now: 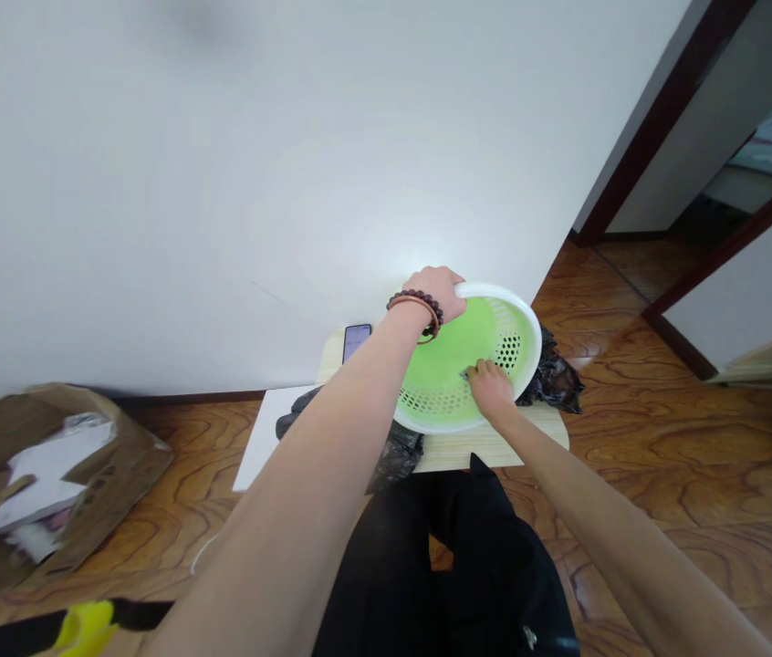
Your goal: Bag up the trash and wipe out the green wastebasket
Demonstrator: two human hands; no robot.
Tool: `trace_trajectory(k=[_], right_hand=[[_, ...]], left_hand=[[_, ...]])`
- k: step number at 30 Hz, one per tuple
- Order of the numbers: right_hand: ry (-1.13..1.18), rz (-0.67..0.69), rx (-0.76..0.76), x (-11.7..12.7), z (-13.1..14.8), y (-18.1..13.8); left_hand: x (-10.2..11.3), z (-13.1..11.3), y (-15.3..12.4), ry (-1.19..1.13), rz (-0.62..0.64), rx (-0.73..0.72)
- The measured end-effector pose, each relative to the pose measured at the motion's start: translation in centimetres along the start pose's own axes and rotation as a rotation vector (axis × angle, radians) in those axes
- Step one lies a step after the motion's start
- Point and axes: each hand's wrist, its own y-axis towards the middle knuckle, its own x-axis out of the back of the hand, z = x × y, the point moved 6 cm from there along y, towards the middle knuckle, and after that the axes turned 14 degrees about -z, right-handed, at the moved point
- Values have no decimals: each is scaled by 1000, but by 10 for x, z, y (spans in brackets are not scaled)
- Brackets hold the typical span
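Note:
A round green plastic basket [468, 328] with a white rim and rows of holes is tilted toward me above a low pale wooden table [468, 449]. My left hand [437, 287], with a beaded bracelet at the wrist, is closed on the basket's far left rim. Inside the basket, my right hand [491, 388] is closed, its fingertips by the inner wall. A small greyish thing [464, 375] shows at those fingertips, too small to name. Black plastic bags [554, 374] lie on the table beside and beneath the basket.
A phone [357, 339] lies on the table near the white wall [222, 182]. At the left a cardboard box [119, 474] holds white packaging. A white board [266, 438] juts out at the table's left. A doorway with a dark frame [660, 109] is at the right.

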Motion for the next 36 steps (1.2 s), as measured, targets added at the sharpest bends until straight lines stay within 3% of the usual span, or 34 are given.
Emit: trace_trajectory(k=[2,5,9,12,15,18,20,24,28,34,36], right_hand=[[60,44,-80,-9,10,-6],[262,134,-160,-20,48,-11],[422,180,-79,-16,78,-3],[367,203,1,-7,57,3],[159,82,29,6,16,5],[36,-1,15,8,-3,-1],[57,17,-52,1,3,-8],[271,109,-180,-16,49,-16],[449,149,-154,-14,76,-14],[210,6,121,12,30,-7],[107,-23,118,13,13,-7]], left_hand=[[1,0,-1,-1,5,19],[1,2,-2,0,12,33],[-1,4,-1,4,22,26],[-1,4,0,12,25,21],[0,3,-1,17,32,22],[1,1,-1,12,30,18],[1,-1,-1,9,27,23],[0,1,-2,9,36,43],[2,3,-2,19,13,8],[1,9,1,15,0,28],[1,9,1,6,-5,33]])
